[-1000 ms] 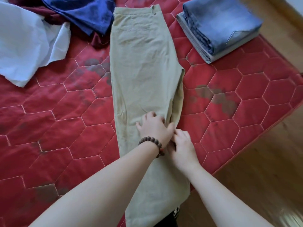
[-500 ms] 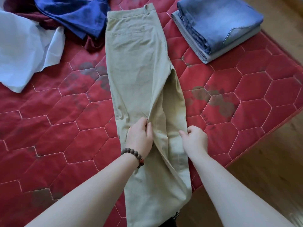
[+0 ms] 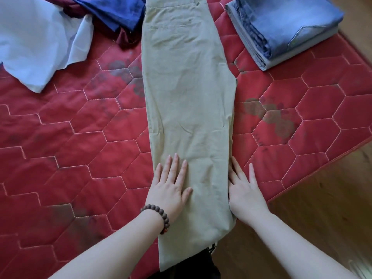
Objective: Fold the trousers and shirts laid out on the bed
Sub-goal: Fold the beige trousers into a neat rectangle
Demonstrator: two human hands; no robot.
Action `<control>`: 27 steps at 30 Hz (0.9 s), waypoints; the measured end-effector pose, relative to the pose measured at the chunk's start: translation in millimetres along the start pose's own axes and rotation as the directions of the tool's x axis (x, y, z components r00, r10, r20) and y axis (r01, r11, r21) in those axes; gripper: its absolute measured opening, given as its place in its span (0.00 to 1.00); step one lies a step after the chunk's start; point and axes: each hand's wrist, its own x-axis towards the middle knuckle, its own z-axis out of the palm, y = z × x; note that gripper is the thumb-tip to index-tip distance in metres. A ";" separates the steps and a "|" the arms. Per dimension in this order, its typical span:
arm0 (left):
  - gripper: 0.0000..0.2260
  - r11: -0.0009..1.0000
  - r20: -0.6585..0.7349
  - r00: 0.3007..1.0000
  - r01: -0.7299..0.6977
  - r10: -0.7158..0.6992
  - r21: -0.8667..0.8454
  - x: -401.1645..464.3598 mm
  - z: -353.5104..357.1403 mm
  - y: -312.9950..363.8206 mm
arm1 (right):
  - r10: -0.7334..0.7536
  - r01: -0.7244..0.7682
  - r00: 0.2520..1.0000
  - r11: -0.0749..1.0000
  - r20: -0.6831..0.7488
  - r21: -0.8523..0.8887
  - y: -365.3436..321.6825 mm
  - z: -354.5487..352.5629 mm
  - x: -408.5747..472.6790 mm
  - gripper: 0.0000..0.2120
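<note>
head view: red quilted bed (image 3: 60, 158), wooden floor (image 3: 322, 218)

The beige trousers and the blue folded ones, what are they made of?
The beige trousers look like thin, matte woven cloth, maybe cotton: soft fine wrinkles, no shine. The blue folded trousers look like denim: faded, washed blue, thick stiff layers at the fold.

Red quilted bed (image 3: 80, 158), beige trousers (image 3: 187, 97) lying lengthwise, folded jeans (image 3: 285, 27) at right, white shirt (image 3: 34, 43), blue garment (image 3: 118, 11), maroon cloth (image 3: 124, 38) at left
</note>
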 end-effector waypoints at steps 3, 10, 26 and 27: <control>0.33 0.988 -0.013 0.993 0.112 -0.114 -0.104 -24.7 4.7 5.2 | 0.038 -0.012 0.988 0.985 -0.148 0.173 -4.5 1.2 -22.0 0.20; 0.21 0.690 -0.007 0.844 0.434 -0.536 -0.579 -69.1 -6.5 18.8 | 0.303 -0.243 0.953 0.775 -0.005 0.583 -34.4 2.2 -51.4 0.13; 0.15 0.573 0.157 0.848 0.467 -0.506 -0.673 -119.1 -14.3 11.7 | 0.286 -0.473 0.880 0.462 0.379 0.750 -55.2 5.5 -115.3 0.06; 0.15 0.553 0.098 0.880 0.375 -0.465 -0.744 -125.4 -23.1 14.6 | 0.307 -0.431 0.898 0.465 0.316 0.773 -59.2 -3.5 -121.5 0.05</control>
